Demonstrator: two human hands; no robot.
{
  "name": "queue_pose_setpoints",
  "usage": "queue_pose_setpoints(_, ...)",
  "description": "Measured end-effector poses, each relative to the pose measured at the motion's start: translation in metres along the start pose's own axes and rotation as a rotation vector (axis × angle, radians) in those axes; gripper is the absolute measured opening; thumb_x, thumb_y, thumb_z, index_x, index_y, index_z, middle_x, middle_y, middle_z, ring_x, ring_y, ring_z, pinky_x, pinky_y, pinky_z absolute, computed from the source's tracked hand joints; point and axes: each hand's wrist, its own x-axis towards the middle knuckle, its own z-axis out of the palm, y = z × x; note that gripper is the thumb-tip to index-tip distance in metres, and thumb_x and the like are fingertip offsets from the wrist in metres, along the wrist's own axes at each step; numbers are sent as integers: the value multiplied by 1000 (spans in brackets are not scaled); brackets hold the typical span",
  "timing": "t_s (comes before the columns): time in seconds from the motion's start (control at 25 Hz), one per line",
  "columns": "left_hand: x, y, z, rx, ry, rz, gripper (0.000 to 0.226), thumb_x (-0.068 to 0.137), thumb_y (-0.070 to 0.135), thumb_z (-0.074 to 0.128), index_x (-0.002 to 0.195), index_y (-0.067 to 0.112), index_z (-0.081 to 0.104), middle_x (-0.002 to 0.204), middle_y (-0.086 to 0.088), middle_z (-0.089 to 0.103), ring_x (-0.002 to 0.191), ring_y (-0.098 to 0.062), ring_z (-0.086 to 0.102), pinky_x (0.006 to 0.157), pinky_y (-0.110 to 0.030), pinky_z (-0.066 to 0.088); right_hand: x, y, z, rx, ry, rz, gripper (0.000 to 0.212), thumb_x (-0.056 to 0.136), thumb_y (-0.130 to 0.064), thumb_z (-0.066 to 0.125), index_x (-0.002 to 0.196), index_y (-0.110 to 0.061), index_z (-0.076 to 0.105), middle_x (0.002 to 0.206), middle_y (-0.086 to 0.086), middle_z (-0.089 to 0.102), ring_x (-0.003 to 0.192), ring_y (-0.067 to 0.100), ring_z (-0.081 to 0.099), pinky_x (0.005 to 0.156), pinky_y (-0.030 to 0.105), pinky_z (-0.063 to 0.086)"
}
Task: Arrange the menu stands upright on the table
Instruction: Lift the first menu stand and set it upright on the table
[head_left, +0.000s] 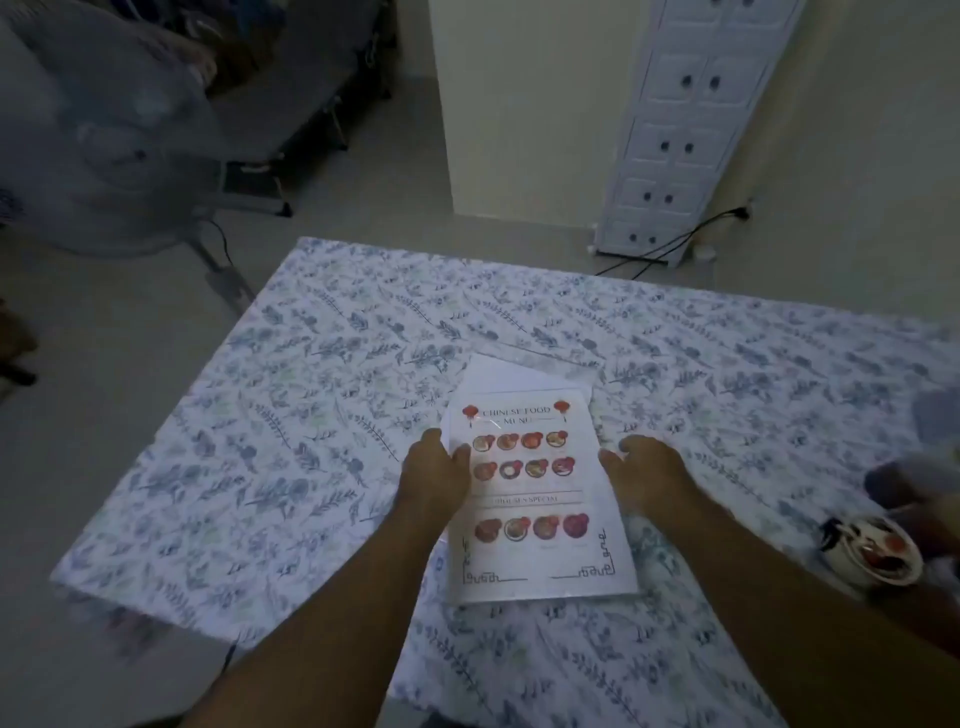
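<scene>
A clear menu stand with a Chinese food menu (537, 499) lies flat on the table with the floral cloth (291, 415). White sheets and a second clear stand (519, 374) stick out from under its far end. My left hand (434, 467) grips the menu's left edge, thumb resting on the printed face. My right hand (644, 465) presses against the right edge, fingers curled at the side. Both forearms reach in from the bottom of the view.
A small bowl with red contents (875, 548) sits near the table's right edge beside blurred dark objects (914, 478). A standing fan (104, 156) is on the floor at left. A white drawer cabinet (680, 135) stands beyond the table.
</scene>
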Motion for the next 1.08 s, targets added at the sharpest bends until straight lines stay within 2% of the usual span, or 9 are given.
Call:
queue_pose_setpoints(0.08,13,-9,3,-24,-6,-87,42,101,29,58,134,2,58,134,-20,66,125,-37,62,96,-32,46,8,2,8,47,-27,44,37,100,-34,56,98,-2,74,98,16,71,94,31,68,80,33,48)
queue_pose_setpoints(0.2,26,-26,6,-109,-43,-186,30,97,25,66,112,0,72,115,-18,75,109,-37,70,100,-46,56,11,9,21,143,26,124,42,97,-25,60,57,-13,55,58,2,56,55,17,51,54,26,38)
queue_pose_setpoints(0.28,29,-29,5,-214,-69,-240,28,95,23,69,89,-4,75,89,-18,77,78,-33,73,87,-52,62,10,10,23,223,25,141,38,97,-23,62,62,-9,62,61,6,63,57,20,59,56,28,48)
queue_pose_setpoints(0.36,32,-31,3,-267,-94,-270,30,95,20,71,87,-9,72,86,-23,77,67,-32,70,82,-53,64,9,9,21,257,5,151,31,98,-23,61,85,1,74,82,16,75,80,31,72,75,39,58)
queue_pose_setpoints(0.44,31,-28,1,-298,-124,-265,29,94,17,72,91,-11,71,91,-27,77,78,-38,75,83,-53,64,7,13,18,272,-5,164,32,99,-22,59,97,7,74,93,22,76,91,37,72,86,45,59)
queue_pose_setpoints(0.64,-6,-9,13,-303,-260,-168,22,95,17,71,87,-3,71,89,-19,78,82,-35,78,72,-44,67,-24,50,-7,291,39,202,28,100,-21,57,98,0,74,96,17,76,89,31,71,82,39,56)
queue_pose_setpoints(0.76,-25,23,23,-360,-264,7,19,95,19,72,85,3,71,86,-18,79,84,-39,77,64,-36,66,-47,78,-35,407,195,181,22,98,-20,60,89,-6,74,88,13,76,82,31,72,81,46,60)
queue_pose_setpoints(0.92,-35,74,36,-436,-274,188,12,94,20,73,93,8,75,93,-13,80,89,-32,78,73,-41,67,-57,109,-78,555,375,113,9,96,-20,65,94,-13,70,89,8,76,84,31,73,80,50,60)
queue_pose_setpoints(1.08,-37,107,51,-494,-285,303,7,95,19,71,95,13,74,97,-9,81,94,-28,78,77,-42,67,-50,128,-98,640,533,43,9,96,-14,67,101,-8,69,86,6,72,83,26,71,75,36,58)
